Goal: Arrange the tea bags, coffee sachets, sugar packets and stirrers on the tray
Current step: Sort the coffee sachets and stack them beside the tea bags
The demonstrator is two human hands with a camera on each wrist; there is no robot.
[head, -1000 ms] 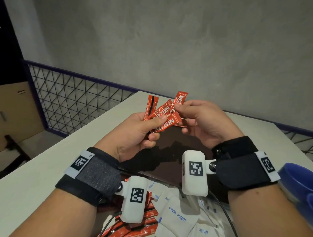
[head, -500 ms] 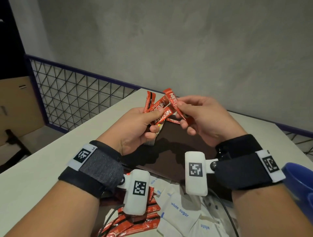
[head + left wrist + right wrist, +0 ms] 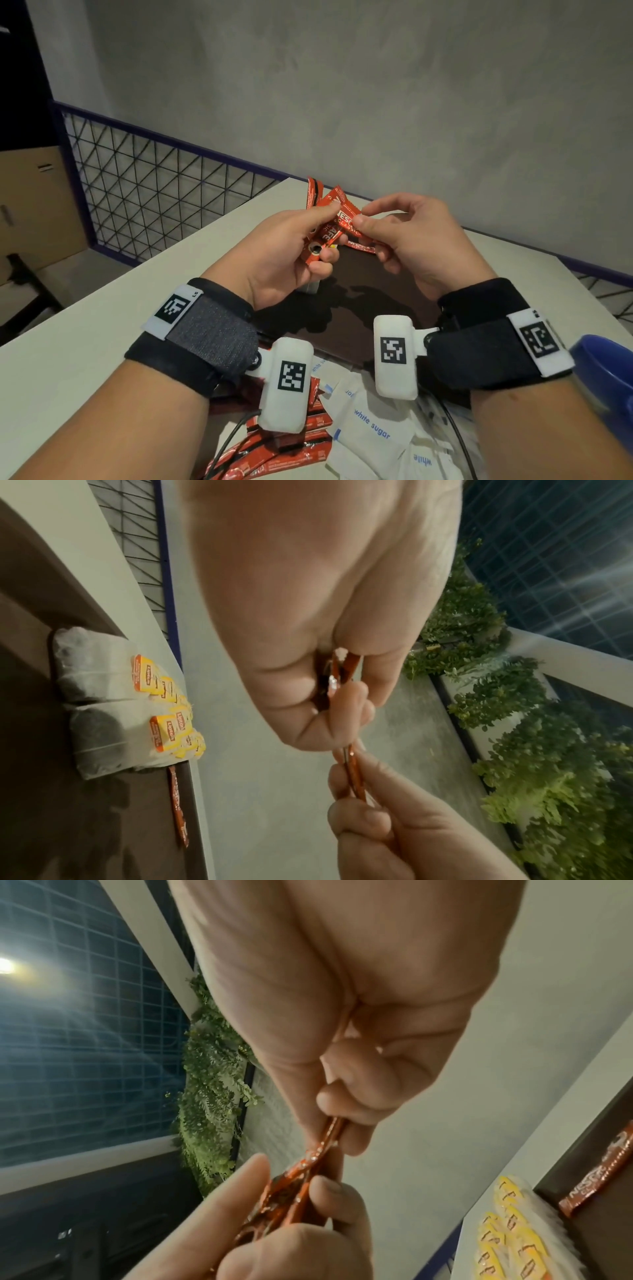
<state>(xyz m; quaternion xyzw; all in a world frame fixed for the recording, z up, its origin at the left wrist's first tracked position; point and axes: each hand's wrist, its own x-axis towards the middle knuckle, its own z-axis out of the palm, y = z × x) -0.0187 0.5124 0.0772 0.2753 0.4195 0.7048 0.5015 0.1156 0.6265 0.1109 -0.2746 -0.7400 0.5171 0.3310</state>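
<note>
Coffee sachets (image 3: pixel 337 228), a small red bunch, are pinched between the thumb and curled fingers of the left hand (image 3: pixel 281 253). The right hand (image 3: pixel 416 245) nips one sachet of that bunch between thumb and forefinger, seemingly to draw it free or square it up. Directly below the fingers lies the dark tray (image 3: pixel 373 308). On it, beyond the left fingertips in the left wrist view, two rows of tea bags (image 3: pixel 113 704) with yellow tags stand together at the tray's edge, and a single sachet (image 3: pixel 179 807) lies next to them. So the tea looks settled and the coffee barely begun. Nearer the wrists, off the tray on the table (image 3: pixel 68 342), more red sachets (image 3: pixel 291 452) and the white sugar packets (image 3: pixel 371 428) wait in loose heaps. No stirrers can be made out.
</note>
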